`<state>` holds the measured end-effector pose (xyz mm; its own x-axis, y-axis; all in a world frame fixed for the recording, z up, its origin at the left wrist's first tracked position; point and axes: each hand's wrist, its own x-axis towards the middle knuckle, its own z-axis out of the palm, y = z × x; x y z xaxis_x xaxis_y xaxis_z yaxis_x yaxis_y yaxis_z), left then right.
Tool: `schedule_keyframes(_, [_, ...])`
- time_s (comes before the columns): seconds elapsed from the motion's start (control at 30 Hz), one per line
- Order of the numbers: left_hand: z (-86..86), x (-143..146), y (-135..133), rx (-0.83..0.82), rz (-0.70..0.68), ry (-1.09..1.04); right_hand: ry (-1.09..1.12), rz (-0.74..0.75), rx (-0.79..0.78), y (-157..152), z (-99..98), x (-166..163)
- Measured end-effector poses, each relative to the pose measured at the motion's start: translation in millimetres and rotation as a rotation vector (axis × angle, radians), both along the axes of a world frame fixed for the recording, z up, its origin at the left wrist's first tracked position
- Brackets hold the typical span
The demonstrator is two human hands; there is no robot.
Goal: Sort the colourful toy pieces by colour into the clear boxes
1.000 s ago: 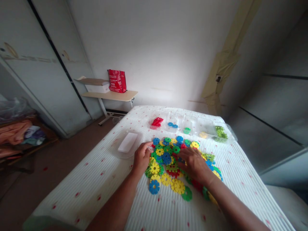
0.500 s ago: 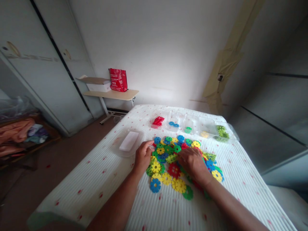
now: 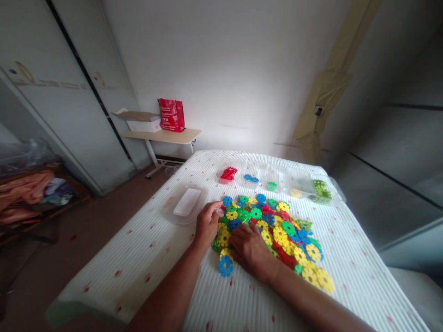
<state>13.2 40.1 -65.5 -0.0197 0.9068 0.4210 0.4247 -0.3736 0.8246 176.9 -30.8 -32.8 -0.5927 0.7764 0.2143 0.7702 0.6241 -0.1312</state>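
A spread pile of flower-shaped plastic discs (image 3: 280, 235) in yellow, blue, green and red lies on the table. At the pile's left edge, my left hand (image 3: 206, 224) is closed with its thumb and fingers near each other. Whatever lies between them is too small to name. My right hand (image 3: 252, 251) rests over the left front part of the pile, fingers bent down among the discs and fingertips hidden. A blue disc (image 3: 225, 266) lies just left of it, and several yellow discs (image 3: 324, 280) lie by my right forearm.
Behind the pile, clear containers hold red pieces (image 3: 229, 174), blue pieces (image 3: 251, 178), a green disc (image 3: 272, 186), a yellow piece (image 3: 295, 192) and light-green pieces (image 3: 321, 191). A clear lid (image 3: 169, 213) with a white label lies left. A red bag (image 3: 172, 115) stands on a side table.
My right hand has moved left and toward me across the pile. Yellow discs at the front now lie farther right, and the pile's middle is uncovered. My left hand has hardly moved.
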Motion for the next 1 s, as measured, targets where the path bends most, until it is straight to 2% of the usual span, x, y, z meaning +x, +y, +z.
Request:
schedule_keyframes(0.2, [-2.0, 3.1, 0.4, -0.047, -0.008, -0.063, -0.063, 0.007, -0.09, 6.1, -1.2, -5.0])
schedule_keyframes(0.4, [-5.9, 5.0, 0.1, -0.034, -0.025, -0.106, 0.024, -0.055, -0.125, 5.3, 3.1, -7.3])
schedule_keyframes(0.6, [-6.5, 4.2, 0.6, -0.034, -0.023, -0.135, 0.217, -0.135, -0.174, 15.3, 23.3, 24.7])
schedule_keyframes(0.7, [-5.6, 4.9, 0.2, -0.029, -0.024, -0.14, 0.334, -0.169, -0.305, 21.2, 32.6, 40.9])
schedule_keyframes(0.87, [-5.3, 5.2, -0.4, -0.03, -0.023, -0.136, 0.599, -0.309, -0.556, 27.7, 37.9, 58.6])
schedule_keyframes(0.93, [-5.8, 4.8, -0.5, -0.031, -0.018, -0.122, 0.65, -0.303, -0.585, 27.2, 39.2, 64.8])
schedule_keyframes(1.0, [-6.4, 4.1, -0.4, -0.03, -0.012, -0.112, 0.598, -0.268, -0.55, 23.6, 40.0, 71.3])
